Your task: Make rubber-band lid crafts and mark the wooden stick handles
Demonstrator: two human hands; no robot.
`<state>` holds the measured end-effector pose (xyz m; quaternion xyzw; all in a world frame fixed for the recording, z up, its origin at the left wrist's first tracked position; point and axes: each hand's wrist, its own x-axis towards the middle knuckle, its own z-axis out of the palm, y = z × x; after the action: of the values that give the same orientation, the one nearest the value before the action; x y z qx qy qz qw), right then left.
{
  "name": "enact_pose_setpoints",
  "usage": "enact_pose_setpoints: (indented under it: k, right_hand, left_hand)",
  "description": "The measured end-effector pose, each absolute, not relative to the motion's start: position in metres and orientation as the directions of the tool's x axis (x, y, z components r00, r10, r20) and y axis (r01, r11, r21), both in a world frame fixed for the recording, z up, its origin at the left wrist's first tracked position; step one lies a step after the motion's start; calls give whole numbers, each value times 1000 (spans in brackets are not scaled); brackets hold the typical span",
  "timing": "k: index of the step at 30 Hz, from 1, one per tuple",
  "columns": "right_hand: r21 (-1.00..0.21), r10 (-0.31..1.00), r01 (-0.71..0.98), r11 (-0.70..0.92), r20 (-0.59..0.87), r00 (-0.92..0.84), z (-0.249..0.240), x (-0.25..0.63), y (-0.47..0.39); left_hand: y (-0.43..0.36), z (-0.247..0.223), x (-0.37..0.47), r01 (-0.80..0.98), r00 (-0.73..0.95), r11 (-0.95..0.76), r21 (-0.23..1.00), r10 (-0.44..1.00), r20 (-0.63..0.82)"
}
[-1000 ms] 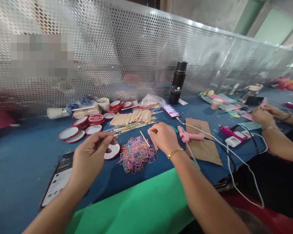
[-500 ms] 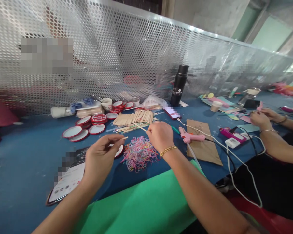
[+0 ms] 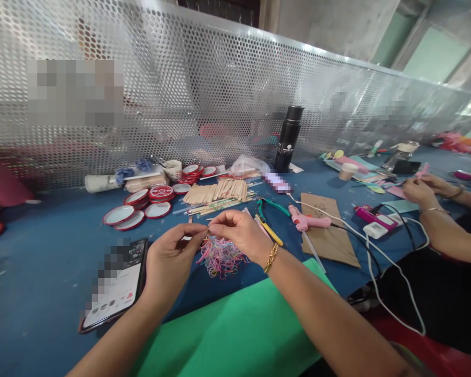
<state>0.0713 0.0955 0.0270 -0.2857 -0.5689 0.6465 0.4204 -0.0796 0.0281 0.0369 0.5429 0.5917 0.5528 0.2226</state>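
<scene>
My left hand [image 3: 172, 251] and my right hand [image 3: 241, 233] meet in front of me, thumbs and fingertips pinched together. Both are closed on thin wooden sticks, which the fingers now hide almost wholly. Just below the fingertips lies a heap of pastel rubber bands [image 3: 222, 259], partly covered by my hands. Beyond them is a pile of flat wooden sticks [image 3: 215, 192]. Pliers with teal and yellow handles [image 3: 272, 233] rest right of my right hand. A phone [image 3: 115, 293] with a lit screen lies left of my left hand.
Red-rimmed lids [image 3: 119, 214] lie at the left. A black bottle [image 3: 288, 139] stands by the perforated metal screen [image 3: 227, 94]. A pink glue gun [image 3: 308, 220] with its cord rests on cardboard [image 3: 329, 238]. Green sheet [image 3: 235, 324] hangs at the near edge. Another person's hands [image 3: 422, 191] work at right.
My right hand has moved left and nearer with its stick, from beside the stick pile to meet my left hand. The pliers it covered now show.
</scene>
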Motion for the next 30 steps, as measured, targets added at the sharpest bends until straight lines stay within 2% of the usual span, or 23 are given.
enact_pose_setpoints:
  k: [2,5,9,12,21,26,28,30]
  right_hand:
    - [-967,872,-248,-57,73,-484,30,73,96]
    - [-956,856,-280,-89,70,-512,31,77,98]
    - [-943,820,-318,-93,109,-562,26,79,102]
    - [-942,829,-323,-89,110,-549,24,77,102]
    - [-957,903,-291,-2,124,-411,22,67,99]
    - [-972,873,-119,200,232,-429,31,79,94]
    - [-934,854,64,352,292,-431,44,102,88]
    - [-769,837,369,522,379,-394,57,136,84]
  left_hand:
    - [28,38,-80,291,-303,-187,938,912,276]
    - [31,36,-80,26,-280,-127,992,951,129]
    - [33,34,-77,-231,-226,-37,972,974,-17]
    - [32,36,-75,-243,-215,-5,970,975,-49]
    - [37,33,-78,-162,-272,-47,986,962,1]
    - [38,31,-84,-122,-268,-79,989,962,44]
    - [38,31,-85,-111,-257,-100,989,964,68]
    - [37,31,-85,-107,-252,-121,987,963,91]
